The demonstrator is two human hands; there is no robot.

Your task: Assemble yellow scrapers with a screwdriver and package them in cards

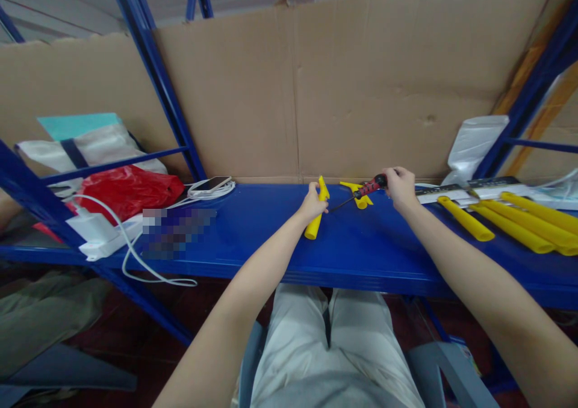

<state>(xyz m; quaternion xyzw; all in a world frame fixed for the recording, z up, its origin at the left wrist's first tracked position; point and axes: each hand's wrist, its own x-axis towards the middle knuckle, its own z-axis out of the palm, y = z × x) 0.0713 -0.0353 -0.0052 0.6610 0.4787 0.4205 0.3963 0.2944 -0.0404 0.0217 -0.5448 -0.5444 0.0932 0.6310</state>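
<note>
My left hand (312,204) is closed around a yellow plastic piece with a tube-like lower end (312,227), held above the blue shelf top. In my right hand (400,186) is a screwdriver with a red and black handle (371,186). Its thin dark shaft points left and down, with the tip close to the yellow piece by my left fingers. Whether the tip touches the piece, I cannot tell. Behind the screwdriver lies another yellow plastic part (362,202) with short arms, partly covered by the shaft and handle.
Several yellow tubes (467,218) lie at the right. A clear plastic bag (478,143) leans by the blue post. At the left are a phone (214,184) on a coiled white cable, a red bag (130,191) and a white power strip (108,242). Cardboard (361,89) stands behind.
</note>
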